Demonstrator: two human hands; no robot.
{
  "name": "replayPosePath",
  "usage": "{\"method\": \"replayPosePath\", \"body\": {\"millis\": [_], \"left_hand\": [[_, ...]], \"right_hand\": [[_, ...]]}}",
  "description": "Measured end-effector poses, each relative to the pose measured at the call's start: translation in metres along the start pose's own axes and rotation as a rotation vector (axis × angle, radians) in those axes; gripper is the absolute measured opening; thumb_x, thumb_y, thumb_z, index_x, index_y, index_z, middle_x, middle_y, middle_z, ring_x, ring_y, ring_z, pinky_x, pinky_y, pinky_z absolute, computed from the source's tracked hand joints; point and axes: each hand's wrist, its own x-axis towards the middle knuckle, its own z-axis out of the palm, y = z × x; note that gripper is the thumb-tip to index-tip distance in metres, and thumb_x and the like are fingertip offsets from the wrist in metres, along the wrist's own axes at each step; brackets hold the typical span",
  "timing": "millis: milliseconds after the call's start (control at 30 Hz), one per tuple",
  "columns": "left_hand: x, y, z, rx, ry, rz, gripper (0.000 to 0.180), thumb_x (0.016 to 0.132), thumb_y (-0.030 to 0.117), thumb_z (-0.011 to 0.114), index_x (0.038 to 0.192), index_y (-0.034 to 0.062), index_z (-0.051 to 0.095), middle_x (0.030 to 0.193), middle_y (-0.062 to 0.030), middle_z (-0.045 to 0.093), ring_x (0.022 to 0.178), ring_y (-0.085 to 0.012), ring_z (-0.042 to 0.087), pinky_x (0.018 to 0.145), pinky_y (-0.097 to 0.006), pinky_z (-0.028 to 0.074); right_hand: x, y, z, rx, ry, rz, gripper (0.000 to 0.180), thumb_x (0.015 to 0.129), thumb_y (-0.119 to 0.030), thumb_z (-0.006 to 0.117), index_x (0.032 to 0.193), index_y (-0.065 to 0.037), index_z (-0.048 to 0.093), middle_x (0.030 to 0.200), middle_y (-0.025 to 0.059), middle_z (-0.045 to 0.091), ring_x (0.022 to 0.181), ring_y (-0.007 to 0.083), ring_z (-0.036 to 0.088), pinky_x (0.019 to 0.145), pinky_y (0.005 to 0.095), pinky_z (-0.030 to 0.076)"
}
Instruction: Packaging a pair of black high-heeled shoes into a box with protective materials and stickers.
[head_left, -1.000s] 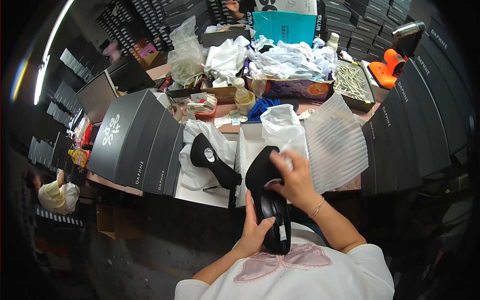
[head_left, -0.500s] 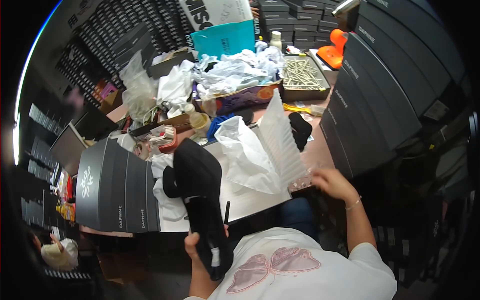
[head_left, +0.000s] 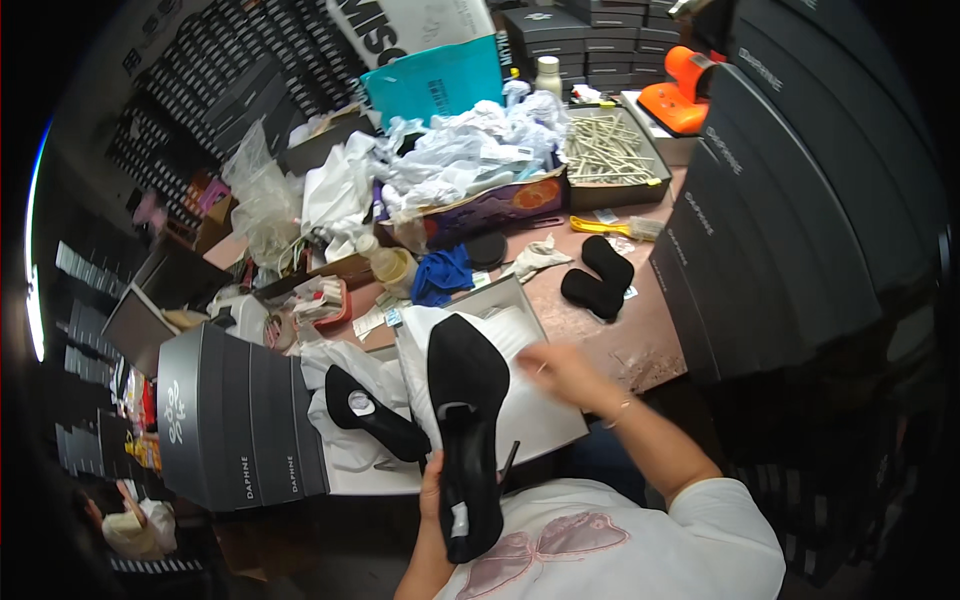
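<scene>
My left hand (head_left: 433, 492) is closed around a black high-heeled shoe (head_left: 470, 365), which stands tilted over the front of an open shoe box (head_left: 545, 440); its thin heel points right. A second black shoe (head_left: 378, 418) lies on white tissue paper (head_left: 345, 455) at the left of the box. Over the box's right side, close to the held shoe's toe, is my right hand (head_left: 570, 378). Its fingers are smeared by motion, and anything in them cannot be made out. Pale lining paper (head_left: 515, 335) shows inside the box behind the shoe.
Dark shoe boxes (head_left: 240, 420) stand at the left, with a tall stack (head_left: 770, 220) at the right. Behind are a carton of crumpled paper (head_left: 470, 205), a box of thin sticks (head_left: 610, 145), a yellow-handled brush (head_left: 615, 228), a blue cloth (head_left: 440, 275) and black rounded pieces (head_left: 600, 278).
The upright white sheet over the box is down, and a crumpled white piece now lies on the table behind. My right hand has moved left over the box; the held shoe has shifted right.
</scene>
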Motion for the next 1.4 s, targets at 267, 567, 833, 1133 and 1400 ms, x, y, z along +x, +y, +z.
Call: {"method": "replayPosePath", "body": {"millis": [267,567,833,1133,1400], "left_hand": [[0.046,-0.021,0.025,-0.038,0.002,0.014,0.075,0.073,0.024,0.056,0.139,-0.0032,0.034,0.119,-0.0145,0.053,0.104,-0.0251,0.055,0.097,-0.039,0.045],[0.034,-0.022,0.03,0.517,0.248,0.425,0.052,0.085,0.018,0.064,0.129,0.0002,0.043,0.115,-0.0136,0.057,0.098,-0.0191,0.059,0.085,-0.032,0.051],[0.026,-0.051,0.034,1.515,0.258,0.771,0.055,0.084,0.008,0.067,0.132,-0.0025,0.041,0.124,-0.0146,0.053,0.114,-0.0205,0.052,0.1,-0.032,0.039],[0.009,-0.05,0.023,1.354,0.296,0.665,0.057,0.084,0.009,0.065,0.132,-0.0057,0.038,0.114,-0.0198,0.06,0.102,-0.0281,0.061,0.091,-0.035,0.048],[-0.018,-0.019,0.048,0.666,0.133,0.066,0.034,0.082,0.011,0.061,0.109,-0.0086,0.055,0.09,-0.0197,0.066,0.072,-0.0277,0.069,0.063,-0.035,0.058]], "right_hand": [[0.032,0.177,-0.057,-1.24,0.075,-0.07,0.013,0.089,-0.011,0.046,0.096,-0.007,0.056,0.117,0.0249,0.056,0.128,0.0417,0.041,0.113,0.0557,0.018],[0.047,0.073,-0.062,-0.335,0.392,-0.093,0.045,0.079,-0.004,0.057,0.124,-0.001,0.05,0.125,0.0214,0.05,0.112,0.0373,0.053,0.097,0.0405,0.043],[-0.015,-0.123,-0.019,-0.615,-0.162,-1.053,0.03,0.072,-0.011,0.064,0.101,-0.007,0.065,0.097,0.0059,0.059,0.085,0.021,0.058,0.069,0.0339,0.045],[0.0,-0.107,-0.055,-0.727,0.253,-0.975,0.028,0.079,-0.012,0.064,0.107,-0.011,0.067,0.084,0.0011,0.055,0.076,0.0163,0.057,0.069,0.0311,0.045],[0.001,-0.084,-0.036,-0.489,0.268,-0.966,0.028,0.083,-0.008,0.063,0.111,-0.008,0.066,0.091,0.0048,0.061,0.079,0.02,0.063,0.067,0.0322,0.05]]}}
